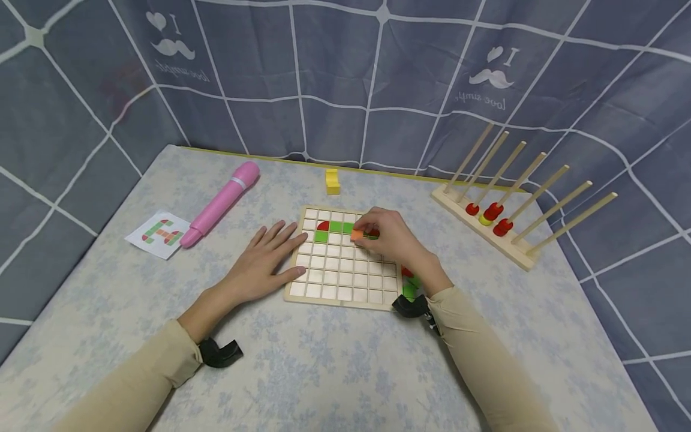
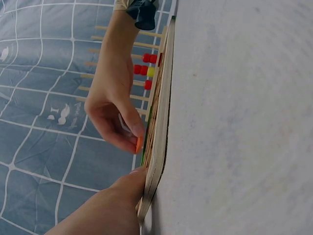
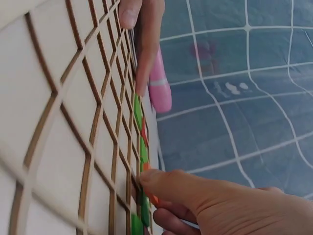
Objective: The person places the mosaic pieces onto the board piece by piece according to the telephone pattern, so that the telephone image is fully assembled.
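My right hand pinches an orange square tile between thumb and fingers, low over the upper part of a wooden grid board. Beside that tile, a row of green tiles lies in the grid, with a red quarter-round tile at its left end and another green tile under the red one. More red and green shows partly behind the right fingers. My left hand lies with its fingers spread and straight, fingertips and thumb at the board's left edge.
Loose green and red tiles lie right of the board, partly under the right wrist. At left are a printed pattern card and a pink rod-shaped object. A yellow block stands behind the board. A wooden bead stand occupies the back right.
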The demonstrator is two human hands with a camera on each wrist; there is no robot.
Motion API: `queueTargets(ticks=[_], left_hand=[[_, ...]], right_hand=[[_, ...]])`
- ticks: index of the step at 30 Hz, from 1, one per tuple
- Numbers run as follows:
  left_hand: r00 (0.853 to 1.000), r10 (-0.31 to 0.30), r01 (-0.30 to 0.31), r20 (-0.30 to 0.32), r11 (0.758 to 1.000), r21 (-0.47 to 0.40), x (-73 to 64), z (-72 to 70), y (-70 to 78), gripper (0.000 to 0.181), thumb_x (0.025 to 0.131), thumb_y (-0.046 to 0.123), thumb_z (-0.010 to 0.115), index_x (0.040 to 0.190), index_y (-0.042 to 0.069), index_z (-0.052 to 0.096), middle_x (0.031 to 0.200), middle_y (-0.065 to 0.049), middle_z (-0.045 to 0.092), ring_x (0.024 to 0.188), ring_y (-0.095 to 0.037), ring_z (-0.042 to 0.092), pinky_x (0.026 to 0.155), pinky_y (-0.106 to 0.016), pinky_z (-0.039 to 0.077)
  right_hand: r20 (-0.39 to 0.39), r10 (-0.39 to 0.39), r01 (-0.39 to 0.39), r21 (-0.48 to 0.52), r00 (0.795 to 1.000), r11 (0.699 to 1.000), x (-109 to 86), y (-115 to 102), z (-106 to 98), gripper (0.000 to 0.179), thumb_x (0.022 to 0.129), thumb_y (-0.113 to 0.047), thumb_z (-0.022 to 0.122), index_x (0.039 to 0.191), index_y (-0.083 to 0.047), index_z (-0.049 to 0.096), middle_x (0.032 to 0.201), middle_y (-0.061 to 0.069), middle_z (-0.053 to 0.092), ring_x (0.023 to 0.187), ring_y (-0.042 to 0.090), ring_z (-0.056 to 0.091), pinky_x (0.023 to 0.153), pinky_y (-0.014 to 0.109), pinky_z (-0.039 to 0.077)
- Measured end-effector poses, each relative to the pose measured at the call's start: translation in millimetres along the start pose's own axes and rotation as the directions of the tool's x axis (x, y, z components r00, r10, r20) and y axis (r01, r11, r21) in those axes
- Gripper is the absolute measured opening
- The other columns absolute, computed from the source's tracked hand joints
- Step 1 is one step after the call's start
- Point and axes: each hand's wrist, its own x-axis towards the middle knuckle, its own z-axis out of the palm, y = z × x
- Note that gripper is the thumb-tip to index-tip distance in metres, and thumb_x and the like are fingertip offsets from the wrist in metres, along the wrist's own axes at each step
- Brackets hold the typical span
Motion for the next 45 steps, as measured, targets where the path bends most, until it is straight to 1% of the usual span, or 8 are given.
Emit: queueTargets(ticks=[10,16,20,25,32,35,41,45], left_hand=[[1.000,0.003,-0.002,-0.010,1.000,0.007,0.0,-1.6,0.2,0.074,0.102,0.045,0.066,0.165,0.016,0.039,0.173,-0.015,0.028,0.163,-0.040,0.017,0.131,-0.062,0.008],[1.000,-0.008,0.008,-0.005,1.000,0.003,-2.3,-1.6,0.8,0.075,0.101,0.045,0.067,0.165,0.016,0.039,0.173,-0.015,0.029,0.163,-0.040,0.016,0.131,-0.061,0.007],[1.000,-0.013,0.013,-0.006,1.000,0.006,-4.0,-0.8,1.0,0.075,0.102,0.045,0.066,0.165,0.016,0.039,0.173,-0.014,0.028,0.163,-0.040,0.017,0.131,-0.062,0.007],[1.000,-0.004,0.004,-0.022,1.000,-0.002,-5.1,0.1,1.2,0.074,0.101,0.044,0.067,0.164,0.016,0.040,0.173,-0.015,0.029,0.162,-0.041,0.017,0.131,-0.063,0.008],[0.999,0.009,-0.009,-0.031,1.000,-0.007,-4.7,1.0,1.3,0.073,0.102,0.044,0.066,0.164,0.015,0.041,0.172,-0.016,0.031,0.162,-0.042,0.019,0.130,-0.064,0.010],[1.000,0.008,-0.008,-0.030,1.000,-0.005,-4.0,1.0,1.2,0.073,0.102,0.044,0.066,0.164,0.015,0.040,0.172,-0.016,0.030,0.162,-0.042,0.018,0.130,-0.064,0.010],[1.000,0.011,-0.012,-0.023,1.000,-0.008,-2.2,0.3,1.2,0.073,0.102,0.043,0.066,0.164,0.016,0.040,0.173,-0.016,0.029,0.162,-0.041,0.017,0.131,-0.063,0.009],[1.000,0.008,-0.008,-0.015,1.000,-0.001,-2.0,-0.8,0.5,0.073,0.102,0.045,0.066,0.165,0.017,0.040,0.173,-0.015,0.029,0.162,-0.040,0.017,0.131,-0.062,0.009]], right_hand=[[0.044,-0.015,0.013,0.032,0.999,0.999,8.9,-6.6,11.2,0.018,0.093,-0.014,0.083,0.111,-0.011,0.080,0.102,0.003,0.073,0.089,0.016,0.067,0.078,0.034,0.058],[0.036,-0.032,0.030,0.050,0.999,0.998,6.5,-9.8,16.5,0.019,0.095,-0.013,0.081,0.114,-0.010,0.080,0.105,0.002,0.073,0.091,0.015,0.069,0.081,0.033,0.061],[0.031,-0.057,0.054,0.086,0.998,0.995,-0.9,-11.2,13.6,0.022,0.096,-0.015,0.079,0.117,-0.010,0.079,0.107,0.002,0.074,0.093,0.014,0.068,0.084,0.034,0.061],[0.019,-0.070,0.068,0.121,0.997,0.990,-19.7,-8.3,-1.1,0.022,0.097,-0.020,0.080,0.116,-0.010,0.080,0.106,0.003,0.074,0.091,0.014,0.068,0.084,0.040,0.060],[0.007,0.018,-0.019,0.107,1.000,0.994,-56.8,11.7,-22.8,0.020,0.095,-0.017,0.081,0.114,-0.011,0.080,0.106,0.001,0.076,0.092,0.015,0.070,0.085,0.040,0.062],[-0.017,0.034,-0.032,0.103,0.999,0.994,-72.0,19.3,-29.9,0.020,0.094,-0.017,0.082,0.113,-0.011,0.080,0.107,0.000,0.077,0.093,0.016,0.071,0.084,0.040,0.063],[-0.057,0.098,-0.093,0.084,0.994,0.992,-99.3,30.4,-34.6,0.024,0.092,-0.020,0.085,0.115,-0.013,0.081,0.110,0.001,0.077,0.093,0.015,0.070,0.084,0.039,0.062],[-0.065,0.124,-0.118,0.092,0.990,0.989,-109.7,34.4,-31.9,0.028,0.090,-0.021,0.087,0.117,-0.016,0.081,0.112,-0.002,0.076,0.094,0.015,0.069,0.086,0.037,0.061]])
